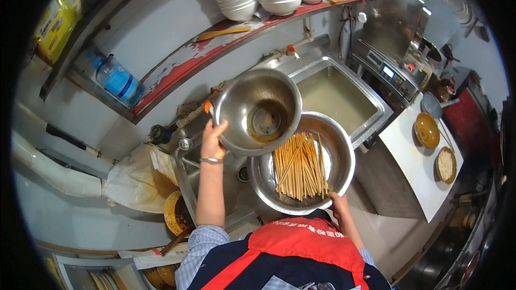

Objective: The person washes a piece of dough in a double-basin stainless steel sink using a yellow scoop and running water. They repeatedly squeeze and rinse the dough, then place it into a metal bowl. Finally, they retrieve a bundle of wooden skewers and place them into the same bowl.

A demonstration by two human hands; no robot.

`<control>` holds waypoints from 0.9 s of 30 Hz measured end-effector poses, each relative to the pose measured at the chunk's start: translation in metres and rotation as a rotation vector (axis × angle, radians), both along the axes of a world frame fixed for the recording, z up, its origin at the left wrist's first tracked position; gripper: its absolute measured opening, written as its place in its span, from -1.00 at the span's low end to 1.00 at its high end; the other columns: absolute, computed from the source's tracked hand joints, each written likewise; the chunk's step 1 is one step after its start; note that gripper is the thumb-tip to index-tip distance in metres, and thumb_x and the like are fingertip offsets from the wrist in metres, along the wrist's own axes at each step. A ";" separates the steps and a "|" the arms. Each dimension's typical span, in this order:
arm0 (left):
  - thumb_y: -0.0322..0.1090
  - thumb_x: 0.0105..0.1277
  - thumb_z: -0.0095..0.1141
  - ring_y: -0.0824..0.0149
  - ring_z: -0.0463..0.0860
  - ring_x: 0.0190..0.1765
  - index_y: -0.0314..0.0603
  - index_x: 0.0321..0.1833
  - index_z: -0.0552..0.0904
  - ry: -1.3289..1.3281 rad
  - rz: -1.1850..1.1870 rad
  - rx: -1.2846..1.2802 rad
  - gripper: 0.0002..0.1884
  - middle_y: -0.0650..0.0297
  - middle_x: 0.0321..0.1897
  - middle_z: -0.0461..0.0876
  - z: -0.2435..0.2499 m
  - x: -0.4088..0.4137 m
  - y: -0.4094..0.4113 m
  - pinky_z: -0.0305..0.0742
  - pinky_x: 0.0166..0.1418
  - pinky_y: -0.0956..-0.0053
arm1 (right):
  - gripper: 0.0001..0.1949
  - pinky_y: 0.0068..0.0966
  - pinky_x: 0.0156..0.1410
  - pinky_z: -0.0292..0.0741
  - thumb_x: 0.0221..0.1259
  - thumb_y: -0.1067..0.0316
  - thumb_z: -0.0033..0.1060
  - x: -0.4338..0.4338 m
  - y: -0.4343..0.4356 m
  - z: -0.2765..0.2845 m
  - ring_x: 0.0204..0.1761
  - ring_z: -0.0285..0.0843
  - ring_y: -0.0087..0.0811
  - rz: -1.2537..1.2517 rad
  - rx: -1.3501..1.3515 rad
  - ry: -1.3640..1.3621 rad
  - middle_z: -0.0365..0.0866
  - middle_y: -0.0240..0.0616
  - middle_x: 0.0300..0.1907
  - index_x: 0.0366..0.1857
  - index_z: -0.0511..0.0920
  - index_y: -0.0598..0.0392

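Note:
My left hand (213, 141) grips the rim of a stained stainless steel bowl (244, 100), thumb over the edge. A little brownish residue lies in its bottom. My right hand (340, 205) holds the near right rim of a wider stainless steel basin (342, 157). Many wooden chopsticks (300, 173) lie inside that basin in a loose bundle, roughly side by side. The smaller bowl overlaps the basin's far left part and hides some of it; whether the two touch cannot be told.
Beneath the basin is a metal sink (238, 197); a second sink (338, 100) holds cloudy water. White bowls (238, 0) are stacked on a red shelf (173, 76). Brown bowls (427, 129) stand on a white counter (403, 141) at right. An orange-stained container (173, 205) sits at left.

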State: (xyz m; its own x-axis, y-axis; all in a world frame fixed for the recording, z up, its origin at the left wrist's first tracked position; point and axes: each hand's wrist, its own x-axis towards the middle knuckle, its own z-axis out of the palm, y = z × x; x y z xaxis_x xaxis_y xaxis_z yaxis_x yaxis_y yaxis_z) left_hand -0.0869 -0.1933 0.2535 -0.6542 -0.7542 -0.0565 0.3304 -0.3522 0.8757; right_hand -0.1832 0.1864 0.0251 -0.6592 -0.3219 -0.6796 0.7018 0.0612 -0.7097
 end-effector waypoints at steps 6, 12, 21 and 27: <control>-0.22 0.18 0.22 0.27 0.56 -0.05 -0.22 -0.09 0.51 0.173 0.224 0.051 -0.68 0.20 -0.15 0.58 0.101 0.026 -0.031 0.51 0.01 0.35 | -0.66 -0.24 -0.39 0.60 -0.01 0.44 0.01 -0.001 0.000 0.003 -0.41 0.59 -0.18 -0.009 0.006 0.028 0.54 -0.05 -0.33 -0.12 0.40 0.38; -0.34 0.15 0.26 0.48 0.53 -0.40 -0.27 -0.30 0.55 0.453 0.433 -0.104 -0.82 0.25 -0.36 0.59 0.126 0.029 -0.124 0.42 -0.47 0.63 | -0.70 -0.29 -0.42 0.59 0.00 0.42 0.04 0.001 -0.003 0.007 -0.45 0.59 -0.21 -0.025 -0.030 0.014 0.55 -0.08 -0.37 -0.18 0.45 0.40; -0.62 0.22 0.02 0.32 0.52 -0.07 -0.36 -0.16 0.42 0.405 0.326 -0.478 -0.84 0.17 -0.24 0.48 0.099 -0.015 -0.115 0.48 0.12 0.42 | -0.72 -0.51 -0.57 0.33 -0.06 0.36 0.11 0.001 -0.002 0.004 -0.62 0.42 -0.48 -0.081 0.077 0.038 0.52 -0.25 -0.54 -0.35 0.51 0.42; -0.51 0.19 0.06 0.48 0.53 -0.25 -0.21 -0.10 0.48 -0.378 -0.237 -0.616 -0.79 0.31 -0.31 0.55 -0.096 -0.037 0.014 0.45 -0.11 0.55 | -0.66 -0.36 -0.44 0.58 0.00 0.35 0.06 0.004 -0.005 -0.004 -0.49 0.60 -0.28 -0.031 0.044 0.025 0.58 -0.08 -0.40 -0.18 0.46 0.41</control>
